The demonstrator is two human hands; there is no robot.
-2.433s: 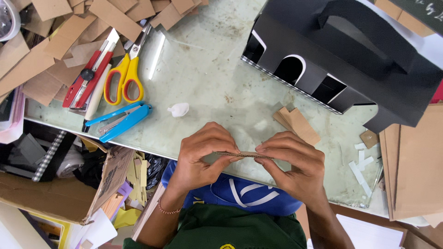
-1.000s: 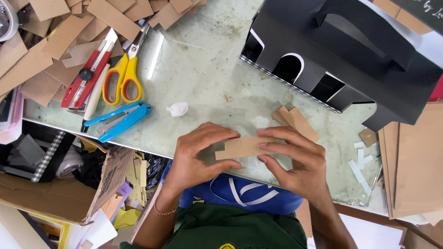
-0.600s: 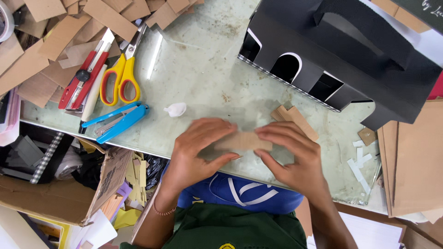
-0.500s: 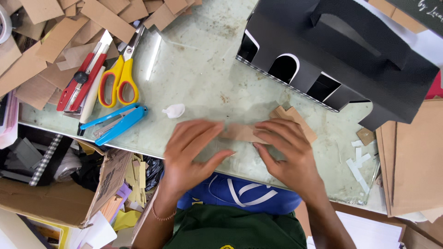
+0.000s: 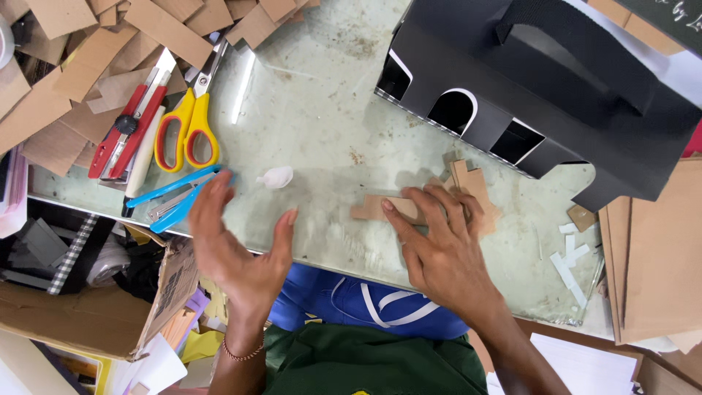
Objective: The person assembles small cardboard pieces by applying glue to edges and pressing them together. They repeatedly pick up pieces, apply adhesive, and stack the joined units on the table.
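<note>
My right hand (image 5: 436, 245) lies flat on the glass tabletop, its fingers pressing down a small brown cardboard piece (image 5: 374, 209). More small cardboard pieces (image 5: 472, 186) lie stacked just beyond those fingers. My left hand (image 5: 235, 245) hovers open above the table's near edge, fingers spread, holding nothing. It is nearest the blue tweezers-like tool (image 5: 175, 196) and a small white crumpled wad (image 5: 276, 176).
Yellow-handled scissors (image 5: 186, 128) and a red utility knife (image 5: 128, 132) lie at the left among brown cardboard scraps (image 5: 88, 51). A black cardboard model house (image 5: 541, 88) stands at the back right. White paper strips (image 5: 570, 252) lie near the right edge. A cluttered box (image 5: 80, 307) sits below the table.
Both hands held the cardboard piece, then pressed it flat on the glass. Now my left hand has let go and moved left, while my right hand stays on it.
</note>
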